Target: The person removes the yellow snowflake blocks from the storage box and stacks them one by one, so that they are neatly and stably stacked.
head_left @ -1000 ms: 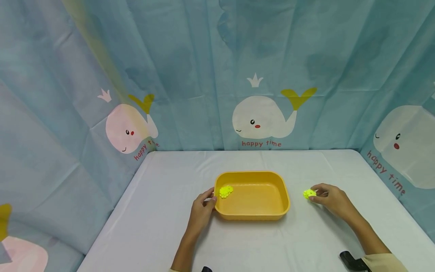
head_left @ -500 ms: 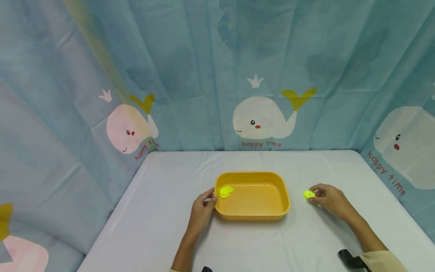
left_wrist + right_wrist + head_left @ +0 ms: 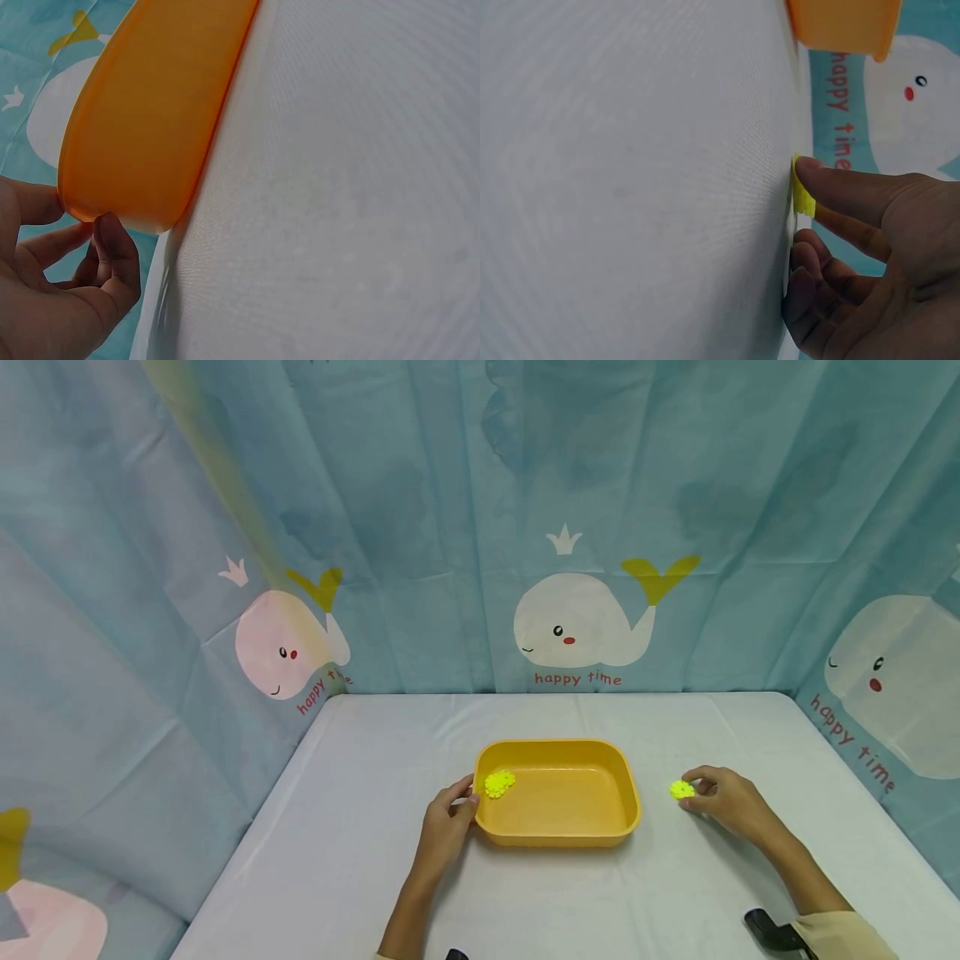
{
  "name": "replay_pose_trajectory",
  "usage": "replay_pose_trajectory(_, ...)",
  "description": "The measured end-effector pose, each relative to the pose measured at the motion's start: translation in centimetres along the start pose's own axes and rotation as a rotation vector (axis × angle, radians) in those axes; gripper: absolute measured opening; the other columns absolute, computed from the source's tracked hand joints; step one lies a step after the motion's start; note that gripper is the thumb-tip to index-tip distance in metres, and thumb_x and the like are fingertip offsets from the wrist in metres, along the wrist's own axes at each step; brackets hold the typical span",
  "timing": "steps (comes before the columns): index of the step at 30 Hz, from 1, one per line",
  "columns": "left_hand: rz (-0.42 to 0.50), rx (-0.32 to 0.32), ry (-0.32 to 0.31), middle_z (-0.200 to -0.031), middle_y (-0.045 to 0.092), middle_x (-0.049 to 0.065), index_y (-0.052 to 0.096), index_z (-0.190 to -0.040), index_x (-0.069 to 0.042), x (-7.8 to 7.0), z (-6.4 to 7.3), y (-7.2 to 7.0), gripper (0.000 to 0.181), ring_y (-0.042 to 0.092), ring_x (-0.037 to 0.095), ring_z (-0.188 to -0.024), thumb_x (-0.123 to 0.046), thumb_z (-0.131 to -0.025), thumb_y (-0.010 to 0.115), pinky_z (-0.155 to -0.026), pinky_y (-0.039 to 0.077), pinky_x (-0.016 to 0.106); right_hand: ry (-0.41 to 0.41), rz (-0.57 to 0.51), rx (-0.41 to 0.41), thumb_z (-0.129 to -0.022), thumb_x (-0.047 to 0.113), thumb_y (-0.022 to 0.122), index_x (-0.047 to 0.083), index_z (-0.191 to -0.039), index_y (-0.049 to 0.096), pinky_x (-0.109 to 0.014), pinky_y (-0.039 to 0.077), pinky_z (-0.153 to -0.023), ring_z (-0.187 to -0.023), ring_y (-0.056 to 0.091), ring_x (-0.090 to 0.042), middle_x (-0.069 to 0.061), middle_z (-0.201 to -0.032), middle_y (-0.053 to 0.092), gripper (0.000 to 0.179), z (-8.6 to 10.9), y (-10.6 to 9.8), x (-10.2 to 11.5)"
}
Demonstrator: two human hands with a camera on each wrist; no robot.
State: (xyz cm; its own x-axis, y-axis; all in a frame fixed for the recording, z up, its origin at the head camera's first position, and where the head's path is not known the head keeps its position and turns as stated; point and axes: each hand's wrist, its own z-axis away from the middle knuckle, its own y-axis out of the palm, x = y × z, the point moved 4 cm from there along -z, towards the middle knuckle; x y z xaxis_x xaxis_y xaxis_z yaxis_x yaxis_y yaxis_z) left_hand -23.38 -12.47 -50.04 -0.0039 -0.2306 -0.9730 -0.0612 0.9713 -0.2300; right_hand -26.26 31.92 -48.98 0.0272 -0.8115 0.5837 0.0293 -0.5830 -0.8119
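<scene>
— Where is the small, bright yellow piece with scalloped edge (image 3: 681,789)?
— The right hand (image 3: 731,799) pinches it close at the white cloth surface (image 3: 600,902), to the right of the orange-yellow, rounded rectangular tray (image 3: 573,802).
— And the left hand (image 3: 444,828)?
— It grips this tray's left end; inside, there, lies another bright yellow scalloped piece (image 3: 498,783)

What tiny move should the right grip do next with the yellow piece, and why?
Perhaps lift the yellow piece toward the tray: the right grip pinches it outside, the left grip holds the tray's left end, and a similar piece lies inside.
</scene>
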Motion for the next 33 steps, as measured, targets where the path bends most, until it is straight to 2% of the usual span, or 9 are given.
replay_pose_trajectory(7, 0.003, -0.002, -0.001, -0.128, 0.059, 0.014, 0.063, -0.148, -0.008, 0.1, 0.0, 0.1, 0.042, 0.067, 0.027, -0.110, -0.018, -0.106, 0.061, -0.083, 0.062, 0.023, 0.022, -0.004, 0.005, -0.087, 0.022, 0.086, -0.004, -0.125, 0.069, -0.042, 0.055, -0.074, -0.091, 0.062, -0.029, -0.015, -0.102, 0.068, 0.049, 0.0, -0.1, -0.1)
replay_pose_trajectory(11, 0.009, 0.000, 0.006, -0.127, 0.059, 0.014, 0.063, -0.147, -0.007, 0.1, 0.0, 0.1, 0.042, 0.067, 0.028, -0.111, -0.018, -0.106, 0.061, -0.083, 0.061, 0.022, 0.045, -0.001, 0.002, -0.088, 0.025, 0.086, -0.005, -0.128, 0.067, -0.046, 0.058, -0.073, -0.094, 0.064, -0.034, -0.021, -0.107, 0.068, 0.053, 0.1, -0.4, -0.1)
replay_pose_trajectory(15, -0.001, 0.000, 0.011, -0.127, 0.059, 0.013, 0.063, -0.147, -0.008, 0.1, 0.0, 0.0, 0.042, 0.067, 0.027, -0.111, -0.019, -0.107, 0.061, -0.083, 0.061, 0.021, 0.035, 0.006, -0.020, -0.090, 0.026, 0.085, -0.005, -0.130, 0.067, -0.051, 0.060, -0.076, -0.100, 0.065, -0.040, -0.025, -0.111, 0.068, 0.053, 0.4, -1.1, 0.5)
replay_pose_trajectory(24, 0.009, 0.005, 0.016, -0.128, 0.059, 0.013, 0.062, -0.148, -0.009, 0.1, 0.0, 0.0, 0.043, 0.068, 0.029, -0.113, -0.020, -0.106, 0.062, -0.084, 0.061, 0.022, -0.040, -0.002, -0.091, -0.094, 0.031, 0.082, -0.001, -0.135, 0.067, -0.050, 0.061, -0.077, -0.103, 0.066, -0.038, -0.026, -0.120, 0.069, 0.054, 1.1, -2.2, 3.4)
replay_pose_trajectory(33, 0.006, 0.004, 0.015, -0.128, 0.058, 0.014, 0.062, -0.148, -0.008, 0.1, 0.0, 0.0, 0.043, 0.067, 0.028, -0.110, -0.018, -0.106, 0.061, -0.084, 0.062, 0.023, -0.107, -0.028, -0.162, -0.096, 0.037, 0.079, 0.004, -0.135, 0.067, -0.054, 0.063, -0.084, -0.108, 0.066, -0.038, -0.020, -0.122, 0.069, 0.053, 1.1, -2.1, 7.1)
